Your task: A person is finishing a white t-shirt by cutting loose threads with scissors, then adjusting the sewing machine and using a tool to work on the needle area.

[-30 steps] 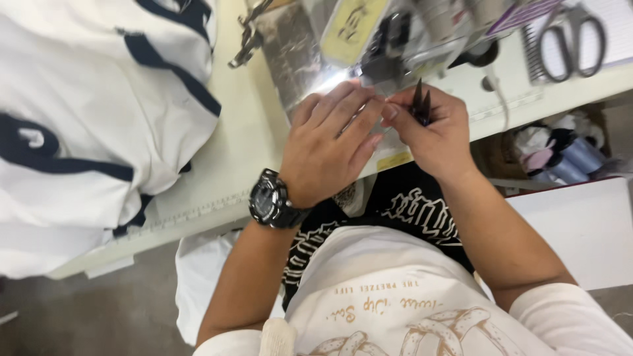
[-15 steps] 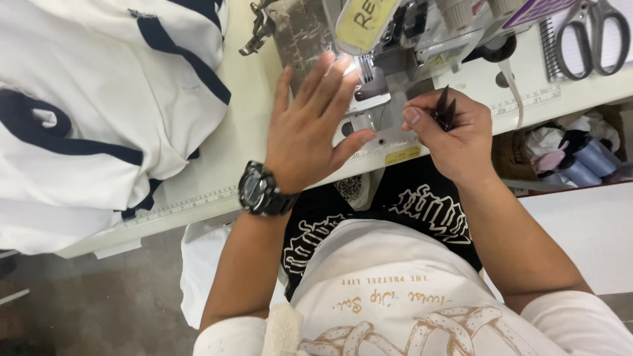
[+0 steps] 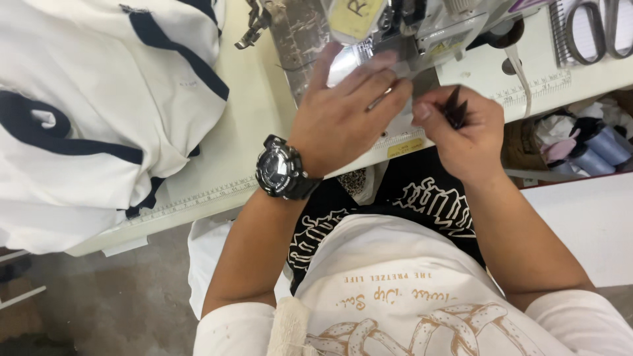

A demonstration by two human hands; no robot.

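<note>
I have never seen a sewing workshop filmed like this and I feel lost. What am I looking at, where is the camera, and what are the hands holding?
The camera sits on the person's head and looks straight down, so you see their own arms and lap. At the top is a sewing machine on a pale work table with a ruler strip along its edge. The left hand, with a black wristwatch, lies spread over the machine's bed by the needle area. The right hand pinches a small dark tool; what kind it is I cannot tell. White garments with navy stripes are piled at the left. Scissors lie at the top right, and thread cones stand below the table edge.
</note>
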